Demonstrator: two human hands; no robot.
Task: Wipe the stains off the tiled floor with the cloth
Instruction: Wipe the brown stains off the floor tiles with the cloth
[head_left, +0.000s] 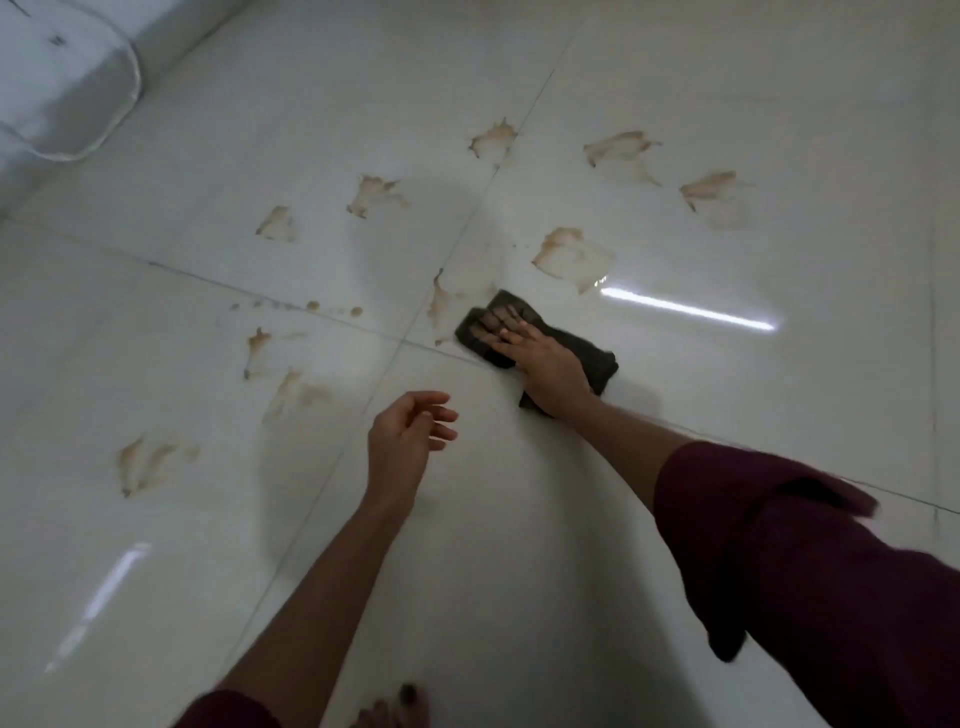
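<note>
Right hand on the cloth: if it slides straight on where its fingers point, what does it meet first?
Probably the brown stain just beyond the cloth, which the right hand presses flat.

One dark cloth (540, 345) lies on the tiled floor (675, 78). I count about ten large brown stains (571, 254) spread across the tiles, plus a short row of small brown drops (332, 307) along a grout line. Two hands are out: the right hand (548, 371) and the left hand (405, 441). One bare foot (395, 709) shows at the bottom edge. One white padded thing (62, 83) sits in the far corner.
</note>
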